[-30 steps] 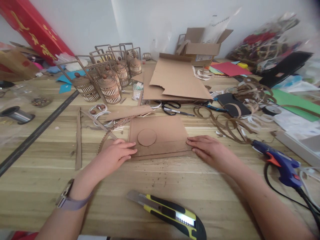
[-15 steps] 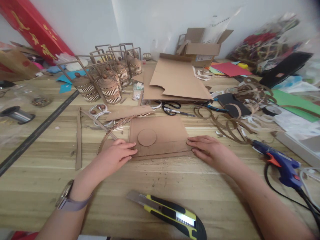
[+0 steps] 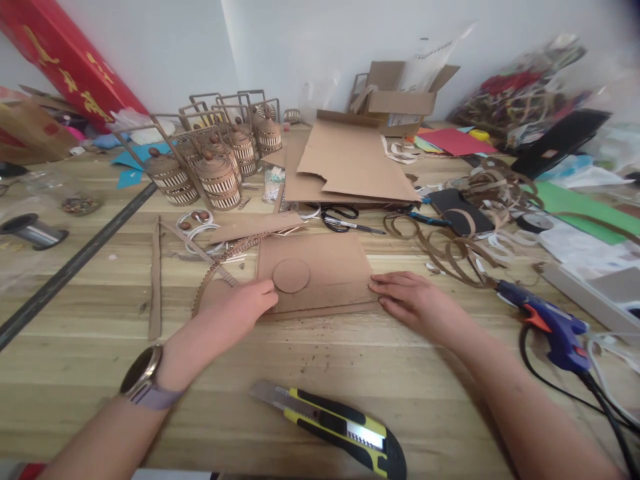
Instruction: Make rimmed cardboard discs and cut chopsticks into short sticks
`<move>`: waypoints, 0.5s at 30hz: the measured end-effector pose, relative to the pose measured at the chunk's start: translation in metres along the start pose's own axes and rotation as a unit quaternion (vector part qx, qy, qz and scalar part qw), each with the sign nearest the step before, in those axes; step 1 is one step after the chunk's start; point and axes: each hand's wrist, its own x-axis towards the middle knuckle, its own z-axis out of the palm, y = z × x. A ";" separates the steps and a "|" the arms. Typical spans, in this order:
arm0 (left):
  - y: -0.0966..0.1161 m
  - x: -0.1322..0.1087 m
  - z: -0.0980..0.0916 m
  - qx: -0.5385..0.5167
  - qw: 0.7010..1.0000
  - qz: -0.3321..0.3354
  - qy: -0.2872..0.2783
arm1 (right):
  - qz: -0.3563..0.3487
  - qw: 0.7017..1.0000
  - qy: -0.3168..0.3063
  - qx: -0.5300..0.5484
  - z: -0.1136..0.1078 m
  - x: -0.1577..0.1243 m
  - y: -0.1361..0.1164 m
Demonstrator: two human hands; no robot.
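Left hand [image 3: 245,307] curled at left edge of mid-frame cardboard sheet [image 3: 333,267], grip unclear, right hand [image 3: 413,299] extended flat at right edge, speckled tabletop [image 3: 380,360] between sheet and lower-centre utility knife [image 3: 330,423]

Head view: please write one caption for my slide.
Left hand and right hand at opposite edges of a cardboard sheet, a knife nearer the camera.

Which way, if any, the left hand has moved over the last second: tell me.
Yes: the left hand has shifted slightly right, judged against the brown strip lying to its left.
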 end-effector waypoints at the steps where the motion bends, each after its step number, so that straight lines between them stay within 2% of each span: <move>1: 0.001 0.005 -0.003 0.016 1.000 0.011 -0.010 | 0.000 1.000 0.000 0.002 0.000 0.000 0.000; 5: 0.012 0.025 -0.021 0.130 0.987 0.070 -0.068 | -0.006 1.000 0.005 0.008 0.001 0.000 0.000; 7: 0.021 0.036 -0.032 0.198 0.968 0.095 -0.124 | -0.011 1.000 0.010 0.010 0.001 0.000 0.000; 9: 0.030 0.047 -0.040 0.250 0.949 0.113 -0.155 | -0.011 1.000 0.013 0.009 0.001 0.000 0.000; 12: 0.038 0.064 -0.042 0.295 0.934 0.164 -0.116 | -0.006 1.000 0.011 0.007 0.001 0.000 0.000; 15: 0.037 0.079 -0.033 0.308 0.920 0.233 -0.070 | 0.002 1.000 0.002 0.009 0.000 0.001 -0.001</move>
